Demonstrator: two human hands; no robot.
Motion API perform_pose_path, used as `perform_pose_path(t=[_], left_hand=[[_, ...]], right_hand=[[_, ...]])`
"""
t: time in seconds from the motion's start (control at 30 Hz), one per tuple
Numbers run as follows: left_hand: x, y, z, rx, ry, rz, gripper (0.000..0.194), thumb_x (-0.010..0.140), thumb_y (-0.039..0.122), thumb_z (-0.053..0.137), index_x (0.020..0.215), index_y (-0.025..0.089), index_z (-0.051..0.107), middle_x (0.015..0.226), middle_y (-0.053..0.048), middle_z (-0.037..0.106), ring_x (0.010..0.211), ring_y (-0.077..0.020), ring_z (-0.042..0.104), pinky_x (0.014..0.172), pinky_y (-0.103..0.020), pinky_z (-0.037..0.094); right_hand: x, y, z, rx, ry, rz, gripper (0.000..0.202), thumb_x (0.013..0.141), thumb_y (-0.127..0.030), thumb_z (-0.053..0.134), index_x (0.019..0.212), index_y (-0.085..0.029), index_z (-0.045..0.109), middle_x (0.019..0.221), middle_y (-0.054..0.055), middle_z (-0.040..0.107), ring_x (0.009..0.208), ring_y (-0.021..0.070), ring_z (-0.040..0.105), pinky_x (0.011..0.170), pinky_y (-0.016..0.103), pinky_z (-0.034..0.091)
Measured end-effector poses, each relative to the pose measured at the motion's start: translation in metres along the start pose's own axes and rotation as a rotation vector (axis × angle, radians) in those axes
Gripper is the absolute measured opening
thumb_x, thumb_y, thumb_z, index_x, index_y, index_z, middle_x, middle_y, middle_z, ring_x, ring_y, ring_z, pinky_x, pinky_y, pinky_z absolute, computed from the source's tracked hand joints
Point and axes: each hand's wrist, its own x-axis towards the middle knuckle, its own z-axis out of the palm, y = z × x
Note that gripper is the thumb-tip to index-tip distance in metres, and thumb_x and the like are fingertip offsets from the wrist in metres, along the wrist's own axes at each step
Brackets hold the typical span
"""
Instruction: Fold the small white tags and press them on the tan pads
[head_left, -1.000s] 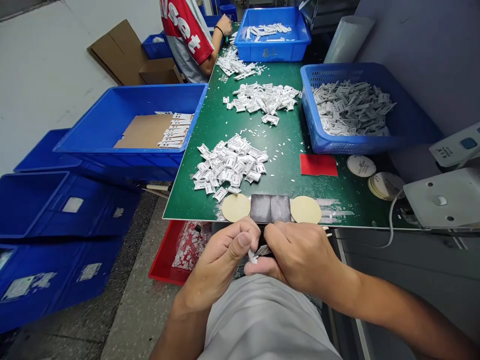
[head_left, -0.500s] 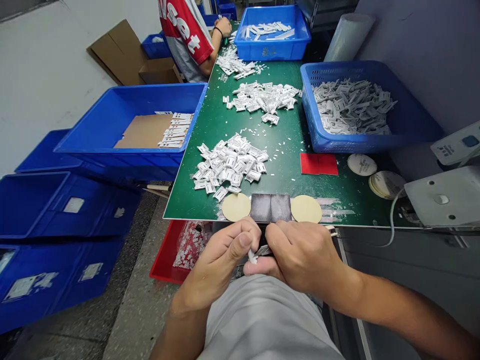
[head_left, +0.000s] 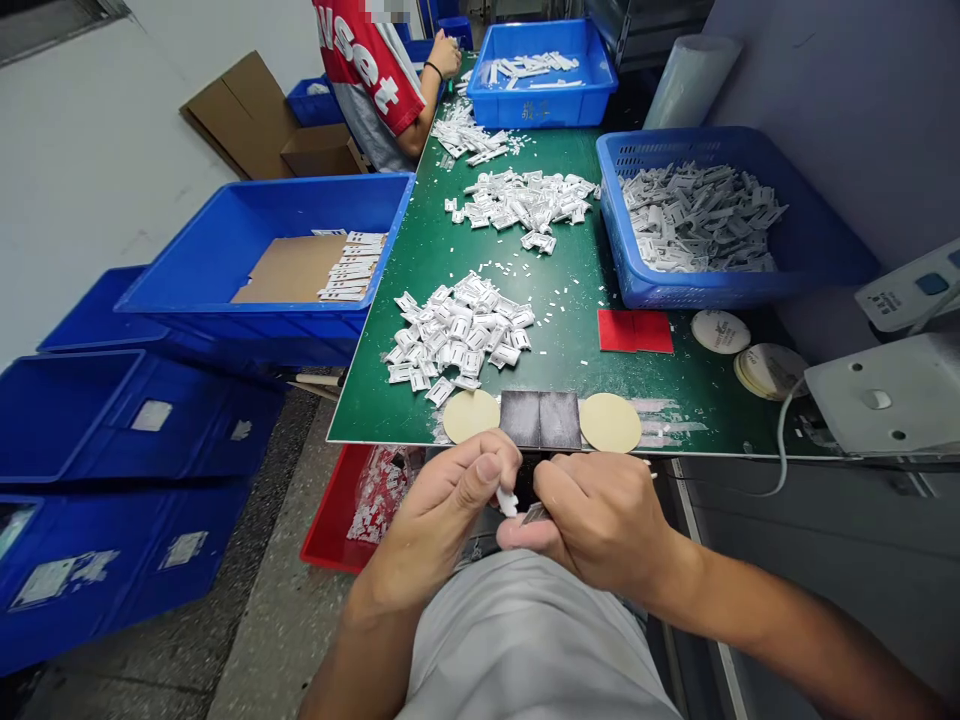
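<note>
head view: the left hand (head_left: pixel 457 500)'s fingers pinch a small white piece (head_left: pixel 508 502); the right hand (head_left: pixel 600 510)'s curled fingers grip a grayish tool (head_left: pixel 535 513) near the counter (head_left: pixel 570 375).

Small white plastic piece (head_left: pixel 508 501) in my left hand (head_left: pixel 448 510), just off the green worktop's (head_left: pixel 574 270) near edge.

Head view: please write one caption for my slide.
Left hand holding a white piece, right hand a grey piece, before a green table with piled white parts.
</note>
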Motion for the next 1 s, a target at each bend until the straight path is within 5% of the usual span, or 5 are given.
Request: perform_pose_path(t=[0.2,0.43,0.57,0.8,1.0], left_hand=[[0.109,0.033,-0.038,0.996,0.248,0.385,0.031,0.097,0.039,0.044,0.093,0.02,0.068,0.093,-0.006,0.065,0.092,-0.0213,0.056,0.084,-0.031,0.038],[0.267,0.036,-0.04,1.538,0.209,-0.001,0.032,0.091,0.034,0.054,0.094,0.007,0.072,0.097,-0.024,0.069,0.097,-0.0367,0.062,0.085,-0.045,0.043],[0.318,0.019,-0.01,1.488,0.262,0.078,0.034,0.093,0.023,0.049,0.124,0.012,0.06,0.122,-0.024,0.06,0.116,-0.0359,0.055,0.092,-0.045,0.041],[0.34,0.016,0.002,1.273,0.185,0.175,0.029,0.084,0.028,0.066,0.11,0.017,0.066,0.126,-0.014,0.059,0.125,-0.0308,0.047,0.102,-0.047,0.038],[0.268,0.03,-0.008,0.949,0.111,0.213,0.039,0.092,0.033,0.055,0.127,0.017,0.061,0.11,-0.012,0.069,0.092,-0.0185,0.065,0.084,-0.034,0.049]], right_hand=[[-0.023,0.018,-0.018,0.752,-0.135,0.455,0.058,0.096,-0.067,0.031,0.063,-0.02,0.036,0.058,-0.005,0.032,0.053,0.0084,0.028,0.051,0.025,0.021],[-0.104,0.074,-0.017,1.594,-0.625,0.726,0.056,0.071,-0.067,0.072,0.084,-0.014,0.06,0.056,-0.008,0.043,0.047,0.0046,0.031,0.044,0.018,0.024],[-0.145,0.092,0.002,1.904,-0.197,1.13,0.039,0.086,-0.057,0.064,0.086,-0.019,0.053,0.05,-0.014,0.025,0.039,0.0019,0.009,0.036,0.013,0.012],[-0.152,0.071,-0.018,1.743,-0.243,1.056,0.04,0.087,-0.054,0.064,0.082,-0.017,0.052,0.049,-0.013,0.028,0.039,0.0011,0.012,0.038,0.014,0.012],[-0.122,0.064,-0.022,1.606,-0.174,1.036,0.035,0.09,-0.051,0.059,0.089,-0.017,0.052,0.054,-0.011,0.028,0.045,0.0042,0.014,0.042,0.018,0.014]])
